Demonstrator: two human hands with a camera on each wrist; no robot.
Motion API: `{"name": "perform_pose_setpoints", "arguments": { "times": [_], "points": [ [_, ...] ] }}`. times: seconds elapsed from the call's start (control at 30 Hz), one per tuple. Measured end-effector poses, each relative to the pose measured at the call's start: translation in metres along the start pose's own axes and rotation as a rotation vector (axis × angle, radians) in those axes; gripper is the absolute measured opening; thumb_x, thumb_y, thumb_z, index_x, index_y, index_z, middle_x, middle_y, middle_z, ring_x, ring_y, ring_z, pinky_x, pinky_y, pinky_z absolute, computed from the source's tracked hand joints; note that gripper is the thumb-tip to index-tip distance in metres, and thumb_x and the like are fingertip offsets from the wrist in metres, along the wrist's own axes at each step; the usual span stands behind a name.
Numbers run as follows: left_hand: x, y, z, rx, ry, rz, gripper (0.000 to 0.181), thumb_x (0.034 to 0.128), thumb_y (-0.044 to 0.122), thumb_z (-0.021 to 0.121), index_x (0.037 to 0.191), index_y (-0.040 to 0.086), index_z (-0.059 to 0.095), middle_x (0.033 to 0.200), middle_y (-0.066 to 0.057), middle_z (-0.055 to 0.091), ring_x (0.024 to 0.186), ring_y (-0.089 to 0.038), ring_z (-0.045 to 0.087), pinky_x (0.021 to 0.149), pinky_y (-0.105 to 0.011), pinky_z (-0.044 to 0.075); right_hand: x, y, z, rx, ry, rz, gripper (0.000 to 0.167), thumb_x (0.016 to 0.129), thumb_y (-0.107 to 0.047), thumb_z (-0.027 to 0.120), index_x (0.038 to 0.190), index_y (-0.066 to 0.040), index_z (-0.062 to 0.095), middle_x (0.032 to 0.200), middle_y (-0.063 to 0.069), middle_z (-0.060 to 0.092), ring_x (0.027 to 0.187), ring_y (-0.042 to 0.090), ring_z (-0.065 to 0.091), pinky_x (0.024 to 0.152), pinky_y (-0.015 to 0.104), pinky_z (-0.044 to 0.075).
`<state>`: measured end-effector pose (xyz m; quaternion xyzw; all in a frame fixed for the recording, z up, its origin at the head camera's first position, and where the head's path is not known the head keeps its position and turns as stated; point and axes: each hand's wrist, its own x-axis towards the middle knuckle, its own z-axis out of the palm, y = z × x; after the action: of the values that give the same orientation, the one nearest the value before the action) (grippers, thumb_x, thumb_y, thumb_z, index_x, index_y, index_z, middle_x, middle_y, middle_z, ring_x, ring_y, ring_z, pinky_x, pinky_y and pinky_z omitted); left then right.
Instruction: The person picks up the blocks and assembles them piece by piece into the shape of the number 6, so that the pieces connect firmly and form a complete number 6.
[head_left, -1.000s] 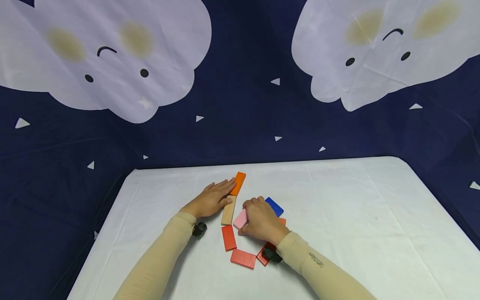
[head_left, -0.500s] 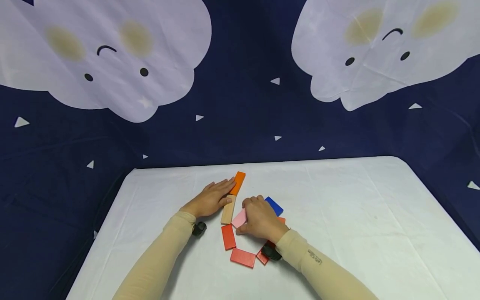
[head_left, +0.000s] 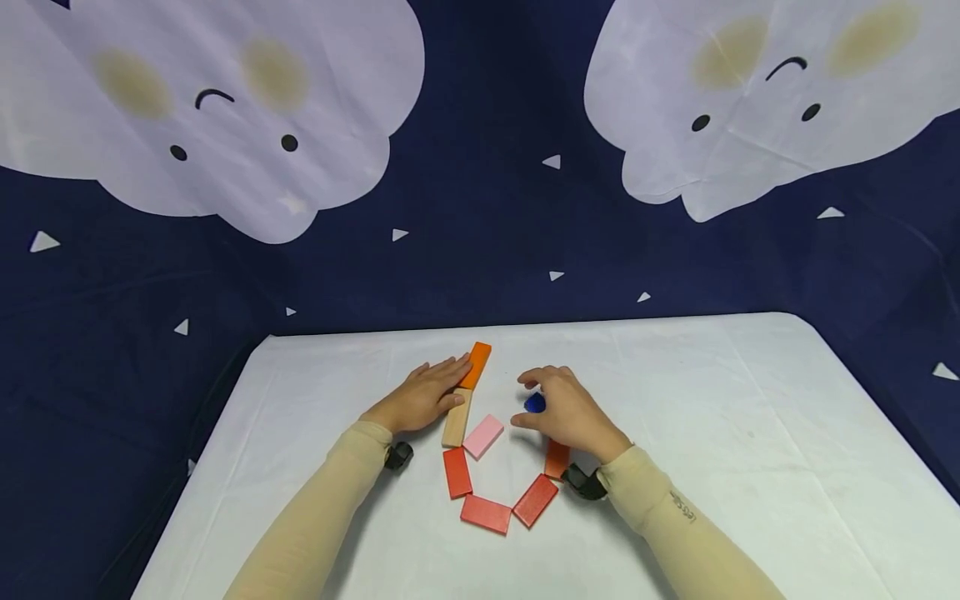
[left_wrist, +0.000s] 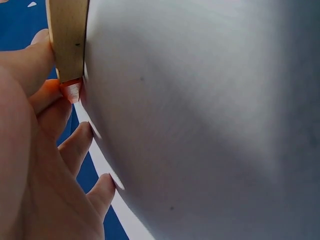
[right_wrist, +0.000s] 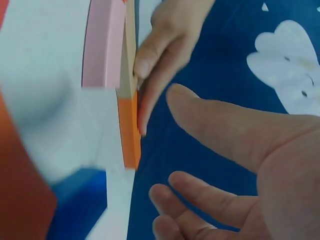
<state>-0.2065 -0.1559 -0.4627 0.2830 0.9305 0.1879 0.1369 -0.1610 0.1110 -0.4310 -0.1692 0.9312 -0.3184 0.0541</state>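
Note:
My left hand (head_left: 418,402) lies with outstretched fingers on the table, touching the orange block (head_left: 481,357) and the plain wooden block (head_left: 456,425), which join end to end. Just right of the wooden block's near end, a pink block (head_left: 483,437) lies slanted. My right hand (head_left: 576,412) hovers over the blue block (head_left: 535,403), thumb and fingers spread, holding nothing. Most of the blue block (right_wrist: 82,197) is hidden by that hand in the head view. In the right wrist view, a gap separates the thumb (right_wrist: 200,112) from the fingers.
Red blocks (head_left: 486,514) and an orange-red block (head_left: 557,459) curve round the near side, forming an arc with the wooden ones. White cloth covers the table (head_left: 712,467). A dark blue cloth with clouds (head_left: 480,167) hangs behind.
My right hand has let go of the pink block after shifting it slightly left against the wooden block. It has moved right, over the blue block. The left hand stays put.

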Motion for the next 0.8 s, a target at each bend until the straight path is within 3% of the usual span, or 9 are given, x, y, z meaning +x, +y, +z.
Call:
{"name": "perform_pose_setpoints", "arguments": {
  "times": [0.37, 0.6, 0.8],
  "points": [
    [0.0, 0.001, -0.001, 0.002, -0.001, 0.001, 0.063, 0.107, 0.04, 0.047, 0.161, 0.015, 0.025, 0.167, 0.002, 0.019, 0.153, -0.024, 0.019, 0.123, -0.055, 0.009, -0.001, 0.029, -0.017, 0.034, 0.027, -0.045, 0.052, 0.087, -0.024, 0.08, 0.132, -0.003, 0.064, 0.127, 0.011, 0.065, 0.113, 0.031, 0.056, 0.094, 0.048, 0.048],
    [0.0, 0.001, 0.0, 0.005, 0.008, 0.012, 0.063, 0.107, 0.038, 0.047, 0.161, 0.014, 0.025, 0.167, 0.001, 0.02, 0.153, -0.025, 0.02, 0.122, -0.055, 0.01, -0.004, 0.04, -0.019, 0.013, -0.003, -0.063, 0.053, 0.086, -0.02, 0.081, 0.133, -0.003, 0.064, 0.122, 0.011, 0.067, 0.111, 0.031, 0.057, 0.095, 0.048, 0.048],
    [0.0, 0.0, 0.0, 0.008, 0.007, 0.012, 0.063, 0.107, 0.039, 0.047, 0.161, 0.015, 0.025, 0.167, 0.001, 0.019, 0.153, -0.025, 0.02, 0.122, -0.055, 0.01, -0.003, 0.056, -0.02, 0.041, -0.058, -0.154, 0.059, 0.085, -0.019, 0.082, 0.138, -0.005, 0.06, 0.128, 0.009, 0.065, 0.114, 0.031, 0.056, 0.097, 0.049, 0.047]
  ]
}}
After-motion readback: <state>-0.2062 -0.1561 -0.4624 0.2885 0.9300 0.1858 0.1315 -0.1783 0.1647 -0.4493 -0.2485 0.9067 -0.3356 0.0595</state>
